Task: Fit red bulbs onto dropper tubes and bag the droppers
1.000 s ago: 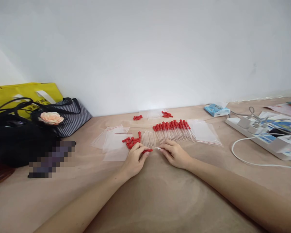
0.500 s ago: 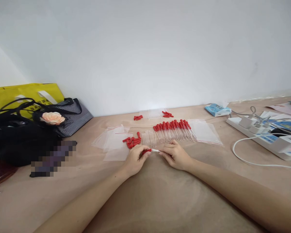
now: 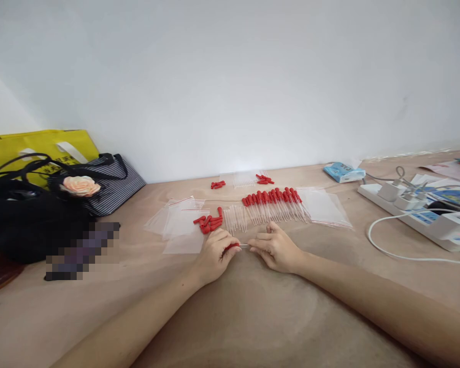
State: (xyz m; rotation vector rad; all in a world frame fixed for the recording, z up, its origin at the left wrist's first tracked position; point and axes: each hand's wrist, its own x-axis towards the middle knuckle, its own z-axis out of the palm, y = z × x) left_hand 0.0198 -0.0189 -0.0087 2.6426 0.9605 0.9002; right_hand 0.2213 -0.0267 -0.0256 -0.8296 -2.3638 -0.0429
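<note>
My left hand point(image 3: 213, 253) pinches a red rubber bulb point(image 3: 232, 246) just above the table. My right hand point(image 3: 276, 249) pinches the clear glass tube point(image 3: 245, 246) that runs into that bulb, so both hands meet on one dropper. Just beyond my left hand lies a heap of loose red bulbs point(image 3: 209, 223). Bare clear tubes point(image 3: 235, 218) lie beside it. A row of finished droppers with red bulbs point(image 3: 274, 204) lies further right.
Small zip bags point(image 3: 180, 224) lie left of the bulbs, another clear bag point(image 3: 324, 208) lies right of the row. More bulbs and tubes point(image 3: 245, 180) sit by the wall. Black and striped bags point(image 3: 42, 204) stand left. A power strip with cables point(image 3: 421, 212) and a tissue pack point(image 3: 343, 172) sit right.
Both hands drew a little toward me and closer together, and the tube now sits deeper in the red bulb.
</note>
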